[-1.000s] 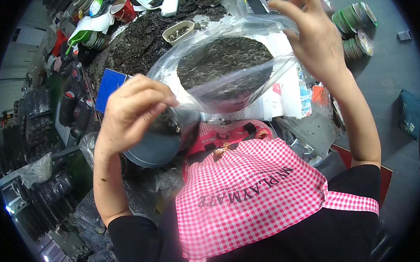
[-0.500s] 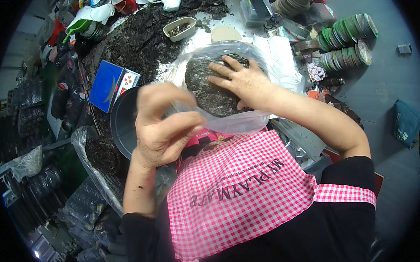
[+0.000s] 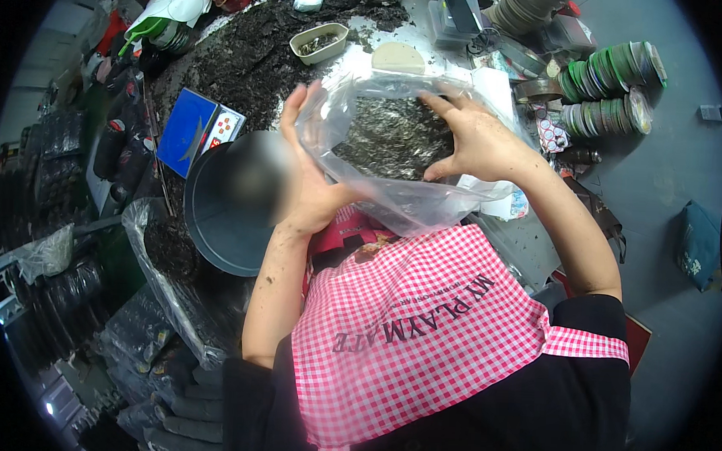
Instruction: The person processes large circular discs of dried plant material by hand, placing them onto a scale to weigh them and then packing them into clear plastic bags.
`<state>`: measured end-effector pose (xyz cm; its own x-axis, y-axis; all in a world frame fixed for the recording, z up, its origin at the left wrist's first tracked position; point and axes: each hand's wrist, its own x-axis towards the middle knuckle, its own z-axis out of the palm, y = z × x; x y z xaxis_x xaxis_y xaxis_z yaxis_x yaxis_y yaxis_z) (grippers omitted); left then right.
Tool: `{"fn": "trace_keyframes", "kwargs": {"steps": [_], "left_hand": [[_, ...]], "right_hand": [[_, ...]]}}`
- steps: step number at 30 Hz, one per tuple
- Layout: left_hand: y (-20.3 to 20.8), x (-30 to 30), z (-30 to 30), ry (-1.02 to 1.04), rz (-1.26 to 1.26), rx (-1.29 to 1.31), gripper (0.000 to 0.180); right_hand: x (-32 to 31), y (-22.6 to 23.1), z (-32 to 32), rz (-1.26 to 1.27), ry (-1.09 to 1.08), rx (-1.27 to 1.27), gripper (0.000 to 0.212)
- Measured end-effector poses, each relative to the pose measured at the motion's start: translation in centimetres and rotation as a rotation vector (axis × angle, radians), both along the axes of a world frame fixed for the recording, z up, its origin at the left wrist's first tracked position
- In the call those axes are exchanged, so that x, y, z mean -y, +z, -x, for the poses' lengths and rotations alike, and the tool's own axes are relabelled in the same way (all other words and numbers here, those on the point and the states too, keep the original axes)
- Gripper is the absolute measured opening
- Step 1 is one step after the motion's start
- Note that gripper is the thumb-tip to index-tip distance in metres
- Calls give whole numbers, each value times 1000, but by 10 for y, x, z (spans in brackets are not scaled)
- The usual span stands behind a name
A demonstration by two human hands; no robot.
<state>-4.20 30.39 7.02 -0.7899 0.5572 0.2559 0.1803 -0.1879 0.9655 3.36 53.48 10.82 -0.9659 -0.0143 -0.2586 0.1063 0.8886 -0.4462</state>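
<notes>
A clear plastic bag (image 3: 410,209) stands in front of me, its mouth spread wide. Inside it shows a dark, flaky, pressed mass (image 3: 393,138) with a shiny surface. My left hand (image 3: 310,183) lies along the bag's left side, fingers stretched up and thumb pointing inward at the near rim. At the right, my right hand (image 3: 481,142) reaches over the rim, its thumb and fingers spread apart against the edge of the dark mass. Some of its fingertips are hidden behind the plastic.
Beside my left wrist stands a dark round tub (image 3: 233,212), with a blue scale (image 3: 188,132) behind it. Loose dark flakes (image 3: 248,51) cover the far left of the table. Farther off are a cream tray (image 3: 318,43), a round disc (image 3: 398,58) and tape rolls (image 3: 613,75).
My left hand has moved up from the near rim to the bag's left side and opened. The right hand has slid from atop the dark mass to its right edge.
</notes>
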Motion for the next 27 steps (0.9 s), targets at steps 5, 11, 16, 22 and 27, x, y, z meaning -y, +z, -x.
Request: {"fn": "trace_keyframes", "kwargs": {"steps": [5,11,16,22,27], "left_hand": [[13,-18,-12,-68,-210,182,16],[25,-18,-28,-28,-245,411,70],[-9,-2,-15,-244,491,-280,53],[-33,-2,-33,-180,-196,333,47],[-26,6,-22,-163,502,-237,47]], "right_hand": [[-13,13,-17,-110,92,29,106],[-16,7,-23,-142,192,99,98],[-8,-14,-29,-126,272,-99,88],[6,-34,-16,-129,351,-137,87],[11,-32,-15,-115,350,-104,98]]}}
